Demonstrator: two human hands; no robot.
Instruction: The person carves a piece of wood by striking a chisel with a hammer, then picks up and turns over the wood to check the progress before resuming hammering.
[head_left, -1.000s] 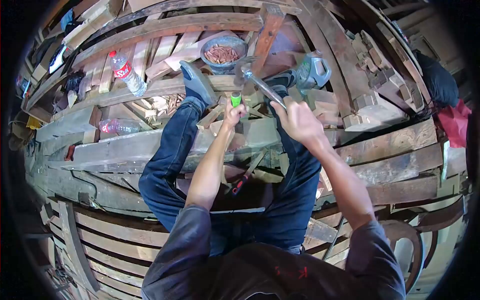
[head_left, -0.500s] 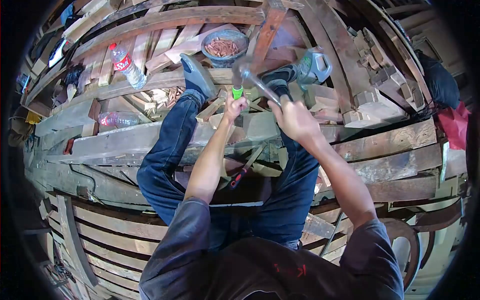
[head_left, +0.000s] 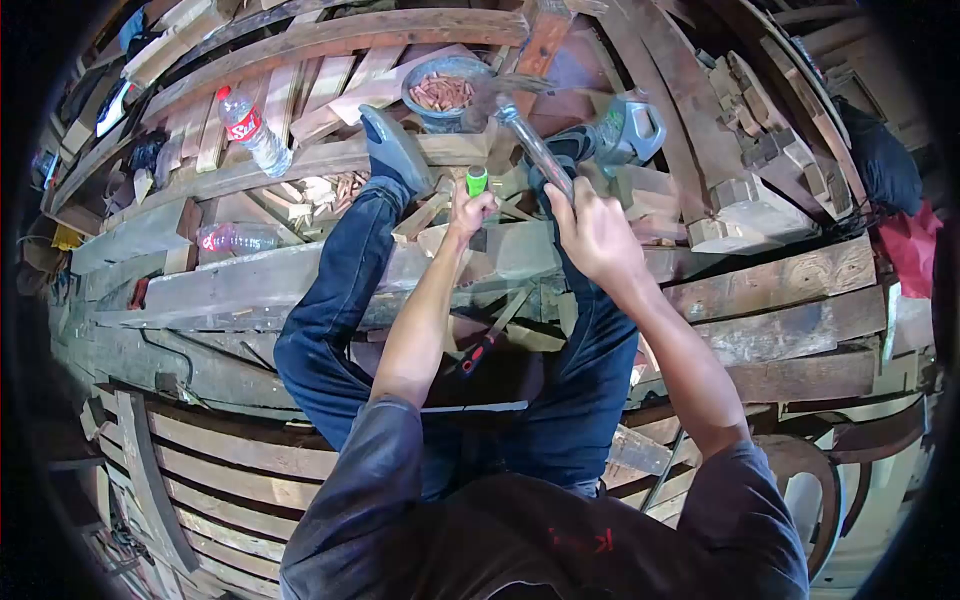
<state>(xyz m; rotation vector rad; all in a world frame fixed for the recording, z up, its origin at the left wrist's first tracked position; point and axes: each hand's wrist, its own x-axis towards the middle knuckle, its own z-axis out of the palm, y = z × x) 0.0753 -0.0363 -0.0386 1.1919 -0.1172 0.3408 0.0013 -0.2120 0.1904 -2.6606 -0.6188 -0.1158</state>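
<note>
The fingers of the left hand are clenched around a green-handled tool, probably a chisel; its handle end points up and its lower end cannot be made out. The fingers of the right hand grip the shaft of a hammer. The hammer's head, blurred by motion, has just lifted away from the green handle, so the two are apart and no blow is landing at this instant. The green-handled tool is between the lower legs, above a long timber beam. Beyond the hands, a bucket holds small wood pieces, with a plastic jug to its right. Nearer the body lies a red-and-black-handled tool.
</note>
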